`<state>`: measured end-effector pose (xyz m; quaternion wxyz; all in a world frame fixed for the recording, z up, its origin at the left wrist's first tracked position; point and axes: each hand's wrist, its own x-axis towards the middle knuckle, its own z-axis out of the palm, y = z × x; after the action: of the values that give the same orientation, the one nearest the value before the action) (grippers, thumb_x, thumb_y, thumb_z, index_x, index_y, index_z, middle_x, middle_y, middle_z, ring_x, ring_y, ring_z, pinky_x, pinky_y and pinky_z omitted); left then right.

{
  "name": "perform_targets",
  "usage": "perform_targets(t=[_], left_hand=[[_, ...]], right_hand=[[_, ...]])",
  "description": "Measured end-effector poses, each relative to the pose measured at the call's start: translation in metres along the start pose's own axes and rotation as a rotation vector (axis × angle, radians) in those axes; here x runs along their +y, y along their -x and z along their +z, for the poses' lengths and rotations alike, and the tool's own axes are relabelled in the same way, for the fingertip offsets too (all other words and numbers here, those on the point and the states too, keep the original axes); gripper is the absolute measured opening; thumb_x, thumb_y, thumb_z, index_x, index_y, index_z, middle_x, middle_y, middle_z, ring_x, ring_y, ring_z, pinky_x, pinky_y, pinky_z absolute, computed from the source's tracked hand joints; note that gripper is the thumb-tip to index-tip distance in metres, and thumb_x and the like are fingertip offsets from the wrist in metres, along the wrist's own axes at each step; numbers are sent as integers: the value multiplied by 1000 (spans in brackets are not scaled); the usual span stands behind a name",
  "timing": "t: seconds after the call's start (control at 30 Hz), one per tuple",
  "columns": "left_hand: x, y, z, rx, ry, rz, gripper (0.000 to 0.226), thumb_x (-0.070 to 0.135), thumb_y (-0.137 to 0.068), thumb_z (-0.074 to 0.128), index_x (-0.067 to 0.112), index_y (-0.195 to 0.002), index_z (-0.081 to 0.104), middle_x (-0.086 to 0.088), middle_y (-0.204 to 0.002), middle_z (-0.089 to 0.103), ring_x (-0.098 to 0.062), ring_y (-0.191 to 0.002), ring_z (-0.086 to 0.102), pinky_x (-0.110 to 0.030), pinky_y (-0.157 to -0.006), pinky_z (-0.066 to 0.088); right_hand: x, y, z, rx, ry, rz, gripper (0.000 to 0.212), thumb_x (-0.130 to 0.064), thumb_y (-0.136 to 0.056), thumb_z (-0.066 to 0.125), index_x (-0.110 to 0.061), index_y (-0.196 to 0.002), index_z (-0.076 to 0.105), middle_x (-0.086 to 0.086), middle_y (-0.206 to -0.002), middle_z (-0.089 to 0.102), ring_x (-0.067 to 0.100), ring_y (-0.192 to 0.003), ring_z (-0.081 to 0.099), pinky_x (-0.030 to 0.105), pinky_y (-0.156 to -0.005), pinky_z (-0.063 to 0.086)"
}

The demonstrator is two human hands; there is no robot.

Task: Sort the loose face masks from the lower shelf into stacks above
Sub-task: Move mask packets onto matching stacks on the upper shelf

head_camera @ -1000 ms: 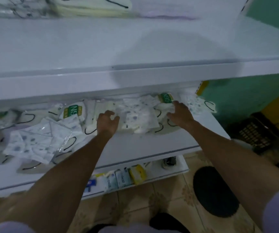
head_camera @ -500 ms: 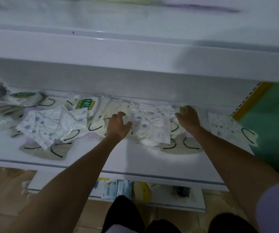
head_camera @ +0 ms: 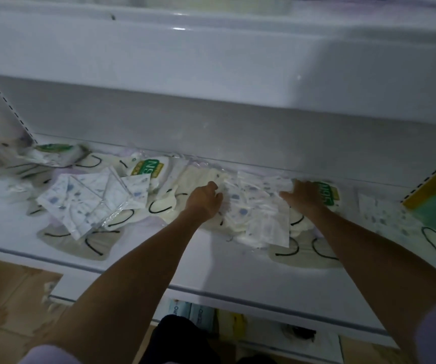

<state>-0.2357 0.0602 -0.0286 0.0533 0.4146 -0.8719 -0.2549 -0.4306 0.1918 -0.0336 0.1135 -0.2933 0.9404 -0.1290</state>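
Loose face masks in clear wrappers lie scattered on the lower white shelf (head_camera: 211, 269). A pile of white, blue-speckled masks (head_camera: 259, 216) sits in the middle between my hands. My left hand (head_camera: 205, 199) grips the pile's left edge with curled fingers. My right hand (head_camera: 305, 194) rests on the pile's right side, beside a green-labelled N95 pack (head_camera: 328, 193); its fingertips are hidden. Another speckled pile (head_camera: 93, 200) lies to the left, over cream masks with black ear loops (head_camera: 80, 240).
The upper shelf's front edge (head_camera: 211, 69) overhangs just above my hands. A second N95 pack (head_camera: 150, 168) lies at the back. One speckled mask (head_camera: 395, 222) lies far right by a yellow upright (head_camera: 432, 182). Boxes (head_camera: 193, 311) stand on a lower ledge.
The view has dropped and closed in on the lower shelf. Both hands stay on the middle pile, and my right hand has shifted slightly onto the masks by the N95 pack.
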Motion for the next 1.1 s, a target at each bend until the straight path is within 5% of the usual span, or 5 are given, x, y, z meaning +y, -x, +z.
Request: perform_targets(t=[0.43, 0.6, 0.73, 0.87, 1.1], left_hand=[[3, -4, -6, -33, 256, -198, 57, 39, -90, 57, 1, -131, 44, -18, -130, 54, -31, -123, 47, -32, -97, 37], [-1, 5, -12, -52, 293, -260, 52, 22, -84, 67, 1, -128, 49, -15, -132, 52, -27, -122, 49, -27, -99, 38], [4, 14, -9, -3, 394, -224, 7, 17, -83, 65, 9, -84, 64, -11, -87, 63, -26, -97, 60, -24, -75, 43], [10, 22, -12, 123, 509, -157, 38, 5, -81, 64, 20, -58, 38, 7, -61, 43, -17, -72, 46, -16, -58, 36], [2, 31, 6, 109, 524, -94, 18, 10, -85, 60, 12, -102, 54, -6, -91, 55, -20, -82, 53, -20, -68, 42]], right_hand=[[-25, 22, -2, -219, -279, 68, 87, -43, -68, 81, 1, -133, 42, 14, -135, 50, 27, -119, 51, 28, -90, 46], [-28, 39, -8, -201, -491, 76, 59, -29, -79, 75, -4, -127, 49, 10, -125, 55, 24, -108, 57, 22, -67, 44], [-26, 55, -5, -48, -570, 27, 49, -8, -79, 69, -5, -125, 50, 9, -123, 57, 23, -108, 56, 13, -67, 39], [-29, 65, -21, 126, -652, -7, 39, 2, -76, 68, -5, -111, 51, 4, -103, 52, 13, -90, 48, -1, -47, 32], [-17, 69, 1, 142, -624, -15, 43, 4, -77, 63, -6, -118, 56, 1, -110, 54, 11, -96, 49, 0, -63, 35]])
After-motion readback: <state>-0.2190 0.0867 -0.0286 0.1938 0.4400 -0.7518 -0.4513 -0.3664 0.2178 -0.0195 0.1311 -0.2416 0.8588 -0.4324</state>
